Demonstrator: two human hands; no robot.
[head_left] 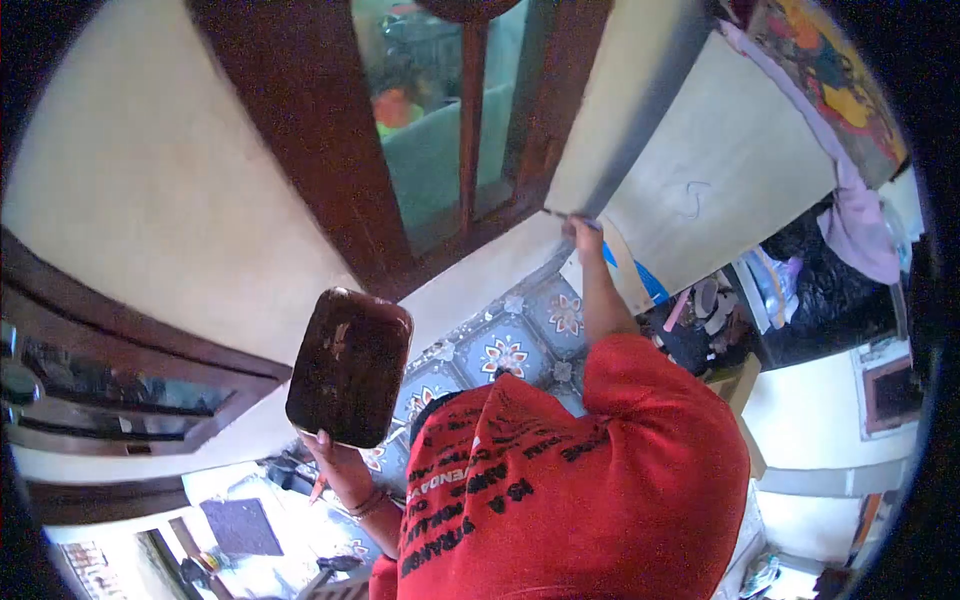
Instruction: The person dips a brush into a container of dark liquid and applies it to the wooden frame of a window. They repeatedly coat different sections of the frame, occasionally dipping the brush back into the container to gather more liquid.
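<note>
The left hand [342, 466] grips a tray [350, 368] by its near edge, the thumb on the rim and the other fingers mostly out of sight beneath. The right hand [583, 236] is closed around a thin tool [556, 213], whose tip is at the lower right corner of a dark brown window frame [425, 262]; its tip and the exact finger grip are too small to make out. The tray is held in the air near the frame's lower left corner, rectangular with rounded corners, dark brown and glossy inside, with a few pale streaks toward its far edge. There is one tray and one thin tool, and two panes of glass show, parted by one upright bar [472, 120]. Below lie patterned floor tiles [503, 357], partly covered by the red shirt [570, 480]. A lilac cloth [862, 225] hangs at the right over black plastic [840, 275]; the frame's top is cut off, and the items beneath the pale board [715, 160] are jumbled and unclear.
</note>
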